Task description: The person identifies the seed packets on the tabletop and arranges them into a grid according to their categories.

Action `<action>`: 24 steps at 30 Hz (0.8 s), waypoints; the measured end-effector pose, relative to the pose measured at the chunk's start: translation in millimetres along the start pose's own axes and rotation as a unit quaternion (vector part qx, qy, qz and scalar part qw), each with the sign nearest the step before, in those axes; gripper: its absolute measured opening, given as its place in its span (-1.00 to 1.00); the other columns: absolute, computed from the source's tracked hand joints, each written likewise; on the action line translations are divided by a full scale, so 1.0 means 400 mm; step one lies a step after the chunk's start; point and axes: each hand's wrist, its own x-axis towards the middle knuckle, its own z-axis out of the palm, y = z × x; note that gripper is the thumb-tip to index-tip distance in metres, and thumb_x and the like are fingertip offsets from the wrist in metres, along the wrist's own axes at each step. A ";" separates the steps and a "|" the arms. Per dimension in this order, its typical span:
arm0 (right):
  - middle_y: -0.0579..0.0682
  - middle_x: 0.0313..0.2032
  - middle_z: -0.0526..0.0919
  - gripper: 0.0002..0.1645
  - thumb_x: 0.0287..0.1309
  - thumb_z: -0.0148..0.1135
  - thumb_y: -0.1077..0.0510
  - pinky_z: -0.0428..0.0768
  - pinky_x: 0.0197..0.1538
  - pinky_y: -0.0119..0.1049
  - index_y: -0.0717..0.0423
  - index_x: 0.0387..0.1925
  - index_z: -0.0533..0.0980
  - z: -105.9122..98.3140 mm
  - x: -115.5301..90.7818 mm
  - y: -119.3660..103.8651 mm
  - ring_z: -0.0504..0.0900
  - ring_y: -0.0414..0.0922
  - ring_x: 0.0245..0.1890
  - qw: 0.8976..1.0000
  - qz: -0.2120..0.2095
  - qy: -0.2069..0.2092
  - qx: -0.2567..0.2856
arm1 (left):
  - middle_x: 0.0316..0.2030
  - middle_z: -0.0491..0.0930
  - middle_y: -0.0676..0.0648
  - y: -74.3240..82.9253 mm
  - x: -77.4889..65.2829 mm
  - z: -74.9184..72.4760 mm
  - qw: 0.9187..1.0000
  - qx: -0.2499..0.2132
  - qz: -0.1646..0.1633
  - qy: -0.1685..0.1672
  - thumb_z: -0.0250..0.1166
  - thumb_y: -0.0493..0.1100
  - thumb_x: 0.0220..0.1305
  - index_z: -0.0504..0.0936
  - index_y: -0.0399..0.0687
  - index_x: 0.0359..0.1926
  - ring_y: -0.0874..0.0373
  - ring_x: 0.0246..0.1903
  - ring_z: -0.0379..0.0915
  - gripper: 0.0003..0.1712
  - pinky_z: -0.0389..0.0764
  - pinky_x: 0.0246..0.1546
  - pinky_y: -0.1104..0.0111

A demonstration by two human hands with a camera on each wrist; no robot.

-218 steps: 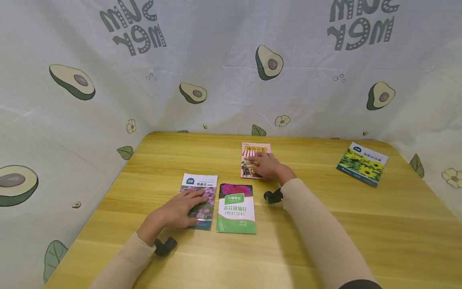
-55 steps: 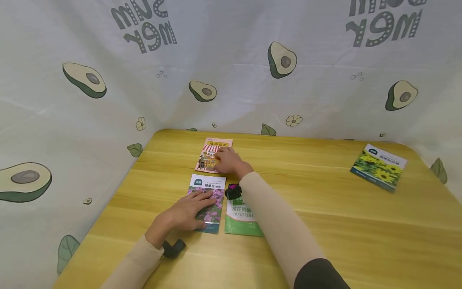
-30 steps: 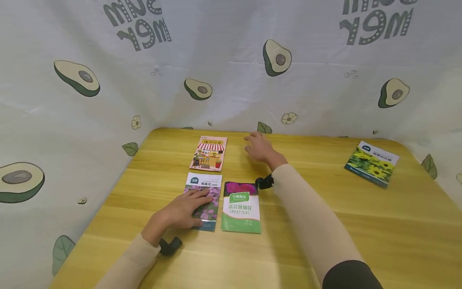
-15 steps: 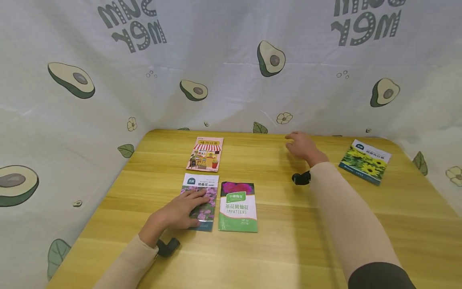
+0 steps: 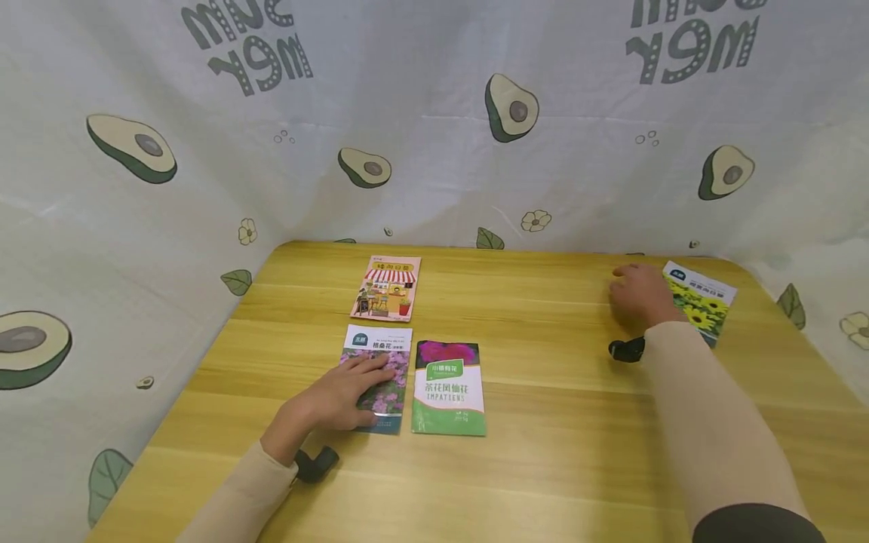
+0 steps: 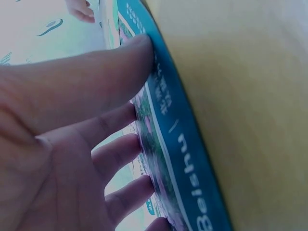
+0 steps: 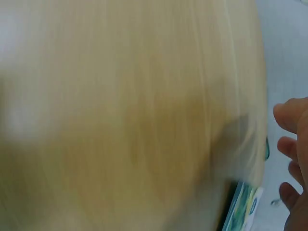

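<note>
My left hand (image 5: 333,396) rests with spread, nearly straight fingers on a seed packet with purple flowers (image 5: 380,341); its thumb (image 6: 134,60) lies on the teal lower strip in the left wrist view. Right beside that packet lies a white and green impatiens seed packet (image 5: 448,396). A pink seed packet with a striped awning (image 5: 387,290) lies just behind the purple one. At the right, my right hand (image 5: 641,296) holds nothing, its fingers loosely bent above the table. It overlaps the left part of a yellow-flower seed packet (image 5: 706,302), which lies tilted.
The wooden table (image 5: 529,339) ends at the back against a white curtain (image 5: 434,173) printed with avocados. Another curtain side hangs at the left and right edges. A black wrist camera (image 5: 627,349) sits under the right wrist.
The pink packet was slid left by my right hand to behind the purple packet and let go. My right hand then moved right to the yellow-flower packet. The left hand stayed put.
</note>
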 end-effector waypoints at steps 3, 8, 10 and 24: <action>0.60 0.24 0.27 -0.41 0.32 -0.19 0.14 0.22 0.26 0.46 0.48 0.22 0.37 -0.009 -0.019 0.043 0.18 0.54 0.23 0.999 0.011 0.044 0.001 | 0.56 0.08 -0.05 -0.001 -0.002 0.002 1.000 0.001 -0.002 -0.003 0.38 -0.07 0.20 0.31 0.06 0.47 -0.22 0.55 -0.10 -0.18 0.06 0.50 -0.18; 0.69 0.17 0.22 -0.39 0.28 -0.11 0.12 0.32 0.08 0.48 0.50 0.21 0.35 -0.020 -0.047 0.115 0.20 0.62 0.12 0.996 0.047 0.080 0.000 | 0.56 0.07 -0.05 -0.004 -0.004 0.003 1.000 0.003 -0.002 0.001 0.39 -0.07 0.20 0.31 0.06 0.47 -0.22 0.55 -0.09 -0.18 0.07 0.50 -0.18; 0.70 0.19 0.16 -0.34 0.29 -0.10 0.09 0.30 0.08 0.48 0.50 0.26 0.30 -0.023 -0.057 0.141 0.17 0.64 0.12 0.995 0.069 0.068 0.000 | 0.56 0.08 -0.06 -0.005 -0.004 0.001 1.000 0.005 0.000 0.004 0.39 -0.08 0.20 0.31 0.05 0.46 -0.23 0.54 -0.08 -0.18 0.08 0.49 -0.18; 0.76 0.14 0.13 -0.16 0.39 -0.13 -0.04 0.15 0.24 0.47 0.75 0.22 0.13 -0.034 -0.077 0.209 0.10 0.60 0.18 0.997 0.033 -0.046 -0.052 | 0.56 0.09 -0.05 -0.004 0.001 -0.001 1.000 0.009 0.005 0.007 0.39 -0.07 0.20 0.31 0.06 0.46 -0.22 0.55 -0.07 -0.19 0.09 0.50 -0.17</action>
